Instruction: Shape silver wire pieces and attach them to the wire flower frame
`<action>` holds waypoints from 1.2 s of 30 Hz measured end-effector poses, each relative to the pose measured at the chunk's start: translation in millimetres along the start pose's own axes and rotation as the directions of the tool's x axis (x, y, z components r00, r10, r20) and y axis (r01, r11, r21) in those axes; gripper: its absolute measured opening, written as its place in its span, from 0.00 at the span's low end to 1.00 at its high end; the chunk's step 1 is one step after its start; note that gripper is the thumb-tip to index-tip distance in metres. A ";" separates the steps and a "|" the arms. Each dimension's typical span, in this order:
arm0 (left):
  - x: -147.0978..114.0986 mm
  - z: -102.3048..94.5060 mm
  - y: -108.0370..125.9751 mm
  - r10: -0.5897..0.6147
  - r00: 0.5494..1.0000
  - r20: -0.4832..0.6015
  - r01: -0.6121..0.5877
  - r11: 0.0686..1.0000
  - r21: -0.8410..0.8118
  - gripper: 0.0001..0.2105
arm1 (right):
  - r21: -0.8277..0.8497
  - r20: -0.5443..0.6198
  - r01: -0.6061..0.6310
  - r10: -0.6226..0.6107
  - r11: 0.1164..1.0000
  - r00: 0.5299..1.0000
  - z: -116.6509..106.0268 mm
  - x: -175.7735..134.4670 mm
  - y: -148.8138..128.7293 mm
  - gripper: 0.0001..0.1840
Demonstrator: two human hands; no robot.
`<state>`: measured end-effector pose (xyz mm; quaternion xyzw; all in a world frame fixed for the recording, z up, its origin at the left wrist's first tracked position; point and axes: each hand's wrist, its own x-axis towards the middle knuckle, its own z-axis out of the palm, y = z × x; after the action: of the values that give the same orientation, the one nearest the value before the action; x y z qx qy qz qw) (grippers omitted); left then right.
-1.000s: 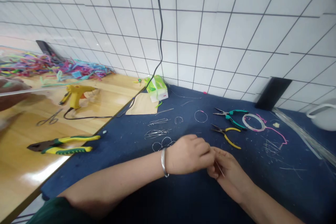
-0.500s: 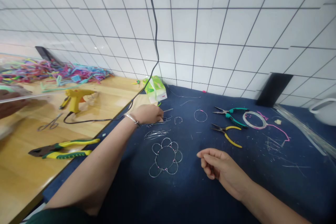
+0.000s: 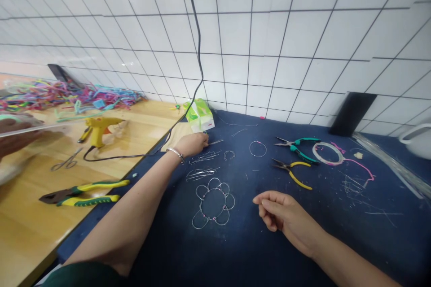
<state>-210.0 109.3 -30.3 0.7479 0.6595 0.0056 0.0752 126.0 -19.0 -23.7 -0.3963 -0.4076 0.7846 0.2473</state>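
Observation:
My left hand [image 3: 191, 144] reaches over the far part of the dark blue mat, fingers pressed together. It covers one end of a slim metal tool [image 3: 216, 142], with a bit of green by the fingertips; the grip itself is hidden. Beside it lie several bent wire pieces [image 3: 204, 157] and, nearer, more wire [image 3: 202, 173]. A flower-shaped wire frame [image 3: 213, 204], a ring with looped petals and pink beads, lies flat between my hands. My right hand [image 3: 286, 217] hovers right of it, fingers loosely curled and thumb against the index finger, with nothing visible in them.
A wire ring [image 3: 257, 148], teal pliers [image 3: 296, 143], yellow pliers [image 3: 292, 171] and a wire coil [image 3: 327, 153] lie to the right. Leftward are large pliers [image 3: 84, 193], scissors [image 3: 66, 161], a yellow glue gun [image 3: 99, 131] and another person's hand [image 3: 15, 139]. A black cable [image 3: 198, 54] hangs behind.
My left hand has moved slightly away from me, from the bent wires toward the green end of the slim metal tool. My right hand and the wire flower have stayed in place.

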 end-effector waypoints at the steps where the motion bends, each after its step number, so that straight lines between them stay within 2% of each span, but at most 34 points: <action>1: 0.5 0.1 -0.1 -0.010 1.000 -0.009 0.010 1.000 0.003 0.12 | -0.001 0.000 0.000 0.000 1.000 1.000 0.1 -0.1 -0.1 0.11; 7: 1.3 -1.8 -1.4 -0.063 0.995 -0.073 0.066 0.997 0.030 0.09 | -0.019 0.003 0.003 -0.003 1.000 1.000 1.5 -0.2 -1.5 0.11; 21: -2.7 -8.8 3.7 -0.035 0.985 -0.170 0.042 0.999 0.032 0.15 | -0.028 -0.009 -0.002 0.002 1.000 1.000 0.7 -0.3 -0.5 0.10; 28: -2.9 -6.1 7.0 -0.059 0.987 -0.148 0.067 0.997 0.046 0.11 | -0.040 -0.003 0.003 -0.003 0.999 1.000 -0.4 -0.8 0.1 0.09; 36: -3.6 -5.1 7.6 -0.077 0.981 -0.179 0.091 0.993 0.070 0.10 | -0.052 0.002 0.002 -0.002 0.999 1.000 1.2 -1.0 0.1 0.09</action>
<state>-203.5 105.4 -24.0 0.7185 0.6941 0.0427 -0.0126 125.7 -20.3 -23.0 -0.4013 -0.4286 0.7738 0.2375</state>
